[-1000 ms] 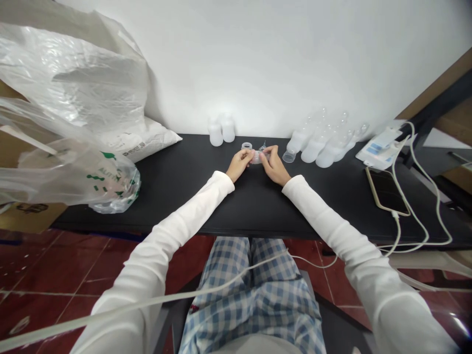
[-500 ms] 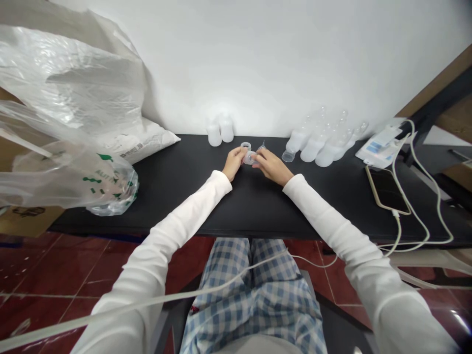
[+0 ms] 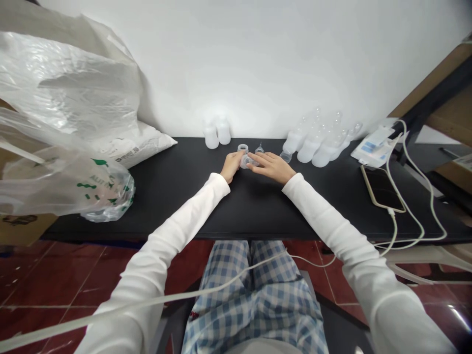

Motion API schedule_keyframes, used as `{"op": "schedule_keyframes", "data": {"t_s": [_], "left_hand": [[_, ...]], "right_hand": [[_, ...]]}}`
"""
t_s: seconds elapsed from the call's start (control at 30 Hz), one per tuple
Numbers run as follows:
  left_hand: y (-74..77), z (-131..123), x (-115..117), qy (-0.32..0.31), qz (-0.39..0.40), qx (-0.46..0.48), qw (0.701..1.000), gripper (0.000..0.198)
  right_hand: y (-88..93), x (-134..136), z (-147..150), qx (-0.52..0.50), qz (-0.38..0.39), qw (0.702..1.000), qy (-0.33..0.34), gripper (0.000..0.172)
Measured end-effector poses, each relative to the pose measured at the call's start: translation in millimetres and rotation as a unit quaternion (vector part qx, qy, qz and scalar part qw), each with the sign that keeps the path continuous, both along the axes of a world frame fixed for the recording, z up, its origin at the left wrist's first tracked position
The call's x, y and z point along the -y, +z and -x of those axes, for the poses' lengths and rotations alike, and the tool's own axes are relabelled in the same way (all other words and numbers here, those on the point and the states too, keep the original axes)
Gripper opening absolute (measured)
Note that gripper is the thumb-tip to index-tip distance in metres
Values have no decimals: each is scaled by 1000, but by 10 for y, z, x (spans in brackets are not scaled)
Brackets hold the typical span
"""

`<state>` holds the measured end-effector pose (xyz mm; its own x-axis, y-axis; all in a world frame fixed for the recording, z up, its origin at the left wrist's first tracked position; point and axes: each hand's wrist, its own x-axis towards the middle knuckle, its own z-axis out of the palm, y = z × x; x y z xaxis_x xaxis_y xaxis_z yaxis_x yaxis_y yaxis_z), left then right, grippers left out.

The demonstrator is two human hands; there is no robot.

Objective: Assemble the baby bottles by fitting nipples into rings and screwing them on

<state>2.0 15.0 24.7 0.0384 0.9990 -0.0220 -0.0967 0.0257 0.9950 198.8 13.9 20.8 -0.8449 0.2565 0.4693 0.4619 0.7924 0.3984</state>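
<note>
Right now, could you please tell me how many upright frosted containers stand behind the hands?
2: one frosted container and, just right of it, another, both at the back of the black table.

Bottle rings [image 3: 243, 148] on desk [image 3: 177, 216], bottles [image 3: 312, 150] to right, phone [image 3: 382, 189] beyond, bag [image 3: 62, 187] left.

One camera worn on the person's head looks forward and down from above the lap, close to the left hand [image 3: 232, 166] and right hand [image 3: 271, 166] on the long black table [image 3: 258, 211], facing the smooth white wall [image 3: 258, 64], with blue-checked cloth trousers [image 3: 250, 295] below.
</note>
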Motion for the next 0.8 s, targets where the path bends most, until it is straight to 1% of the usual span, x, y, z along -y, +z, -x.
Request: {"op": "schedule_keyframes", "data": {"t_s": [0.1,0.17,0.27,0.33,0.4,0.43,0.5,0.57,0.63,0.8], "left_hand": [[7,12,-17,-14,6,-16,1000,42],[10,23,-31,-26,7,-26,999,42],[13,48,-68,-38,9,-35,999,42],[17,76,-105,-36,17,-33,999,43],[23,106,-139,-28,27,-19,999,42],[26,119,-150,-21,31,-8,999,42],[31,135,-154,-4,38,15,999,43],[30,132,-137,12,38,24,999,45],[21,116,-113,15,31,20,999,46],[-21,82,-97,11,8,6,1000,43]], "right_hand": [[27,20,12,3,-16,1000,14,32],[34,30,27,-2,-7,1000,16,30],[48,39,12,-5,9,1000,7,27],[71,42,-48,-26,1,1000,-7,29],[104,38,-145,-81,-9,995,-48,34],[122,33,-199,-121,-12,989,-86,37],[150,18,-300,-183,-9,970,-162,36],[162,-4,-372,-218,4,951,-219,40],[156,-33,-419,-237,19,939,-250,47],[107,-119,-504,-286,54,915,-280,58]]}}
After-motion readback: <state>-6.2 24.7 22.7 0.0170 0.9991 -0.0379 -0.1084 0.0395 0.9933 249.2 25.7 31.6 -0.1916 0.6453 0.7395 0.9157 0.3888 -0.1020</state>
